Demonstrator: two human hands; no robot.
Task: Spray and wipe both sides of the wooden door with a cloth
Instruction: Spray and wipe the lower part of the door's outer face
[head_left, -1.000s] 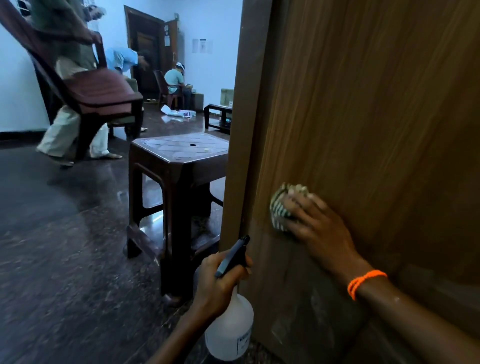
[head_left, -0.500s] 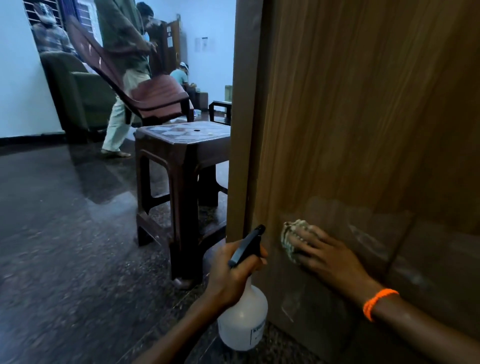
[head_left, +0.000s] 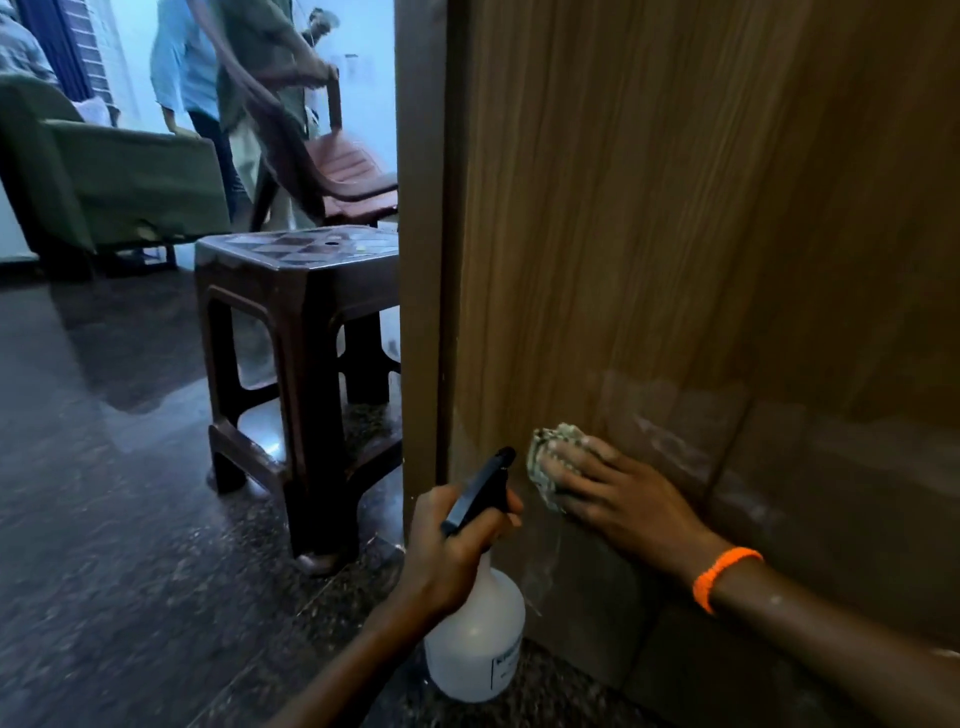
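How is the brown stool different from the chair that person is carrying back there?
The brown stool stands flat on the floor; the chair is tilted and held up by a person. The stool has a flat, patterned top and no back; the chair has a ribbed seat and a backrest. The stool is close to the door; the chair is farther away. Both are brownish and look like plastic.

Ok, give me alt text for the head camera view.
A right hand presses a cloth flat against the lower wooden door, while the left hand grips a spray bottle. A brown plastic stool stands beyond the door's edge.
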